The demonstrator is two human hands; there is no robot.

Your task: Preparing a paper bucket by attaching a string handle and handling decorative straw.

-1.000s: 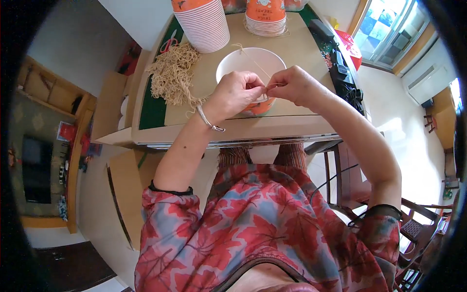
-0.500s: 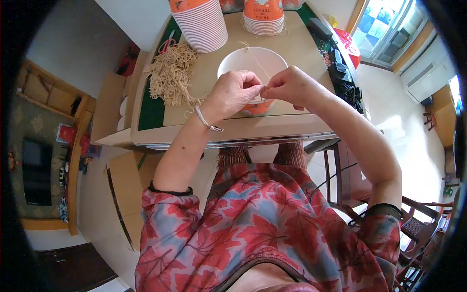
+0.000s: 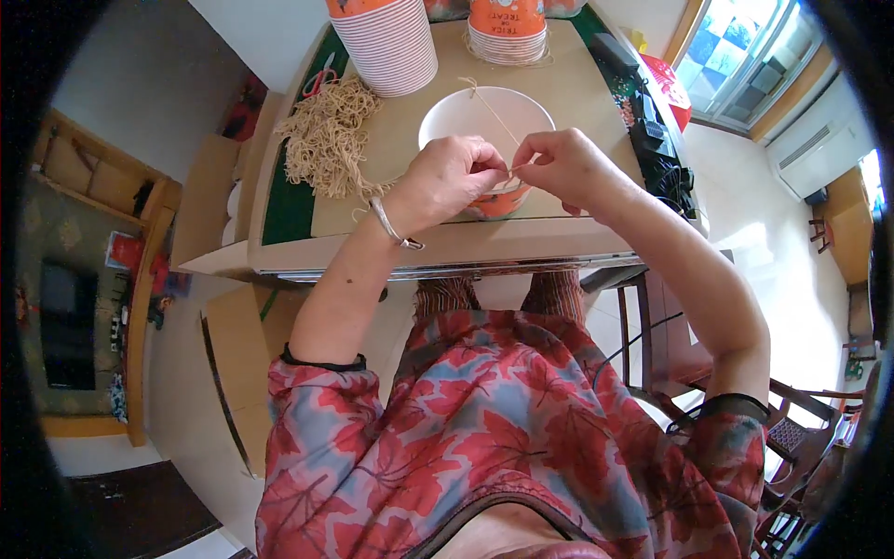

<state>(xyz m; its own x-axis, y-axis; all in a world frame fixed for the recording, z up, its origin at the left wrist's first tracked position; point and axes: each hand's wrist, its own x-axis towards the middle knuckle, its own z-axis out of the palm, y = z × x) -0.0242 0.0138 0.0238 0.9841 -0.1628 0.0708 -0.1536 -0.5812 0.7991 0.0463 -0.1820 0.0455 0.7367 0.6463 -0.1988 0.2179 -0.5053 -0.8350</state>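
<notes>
A paper bucket [image 3: 452,119], white inside and orange with print outside, stands near the table's front edge with its mouth up. From a knot at its far rim a thin beige cord [image 3: 494,114] stretches across the opening to my hands. My left hand [image 3: 453,179] pinches the cord between thumb and forefinger over the near rim. Close against it, my right hand [image 3: 565,170] pinches the cord as well, fingertips nearly touching. The exact loop or knot between the fingertips is too small to make out. A tangled heap of the same cord [image 3: 326,130] lies left of the bucket.
Tall nested buckets [image 3: 389,48] stand behind, with a shorter stack [image 3: 507,35] to their right. Red-handled scissors [image 3: 321,80] rest at the far left. Black adapters and cables [image 3: 656,140] line the right edge. An open cardboard box [image 3: 212,200] adjoins the table's left side.
Both hands have shifted slightly right, still pinching the cord, and the right fingers have rolled a little. The bucket sits almost where it was.
</notes>
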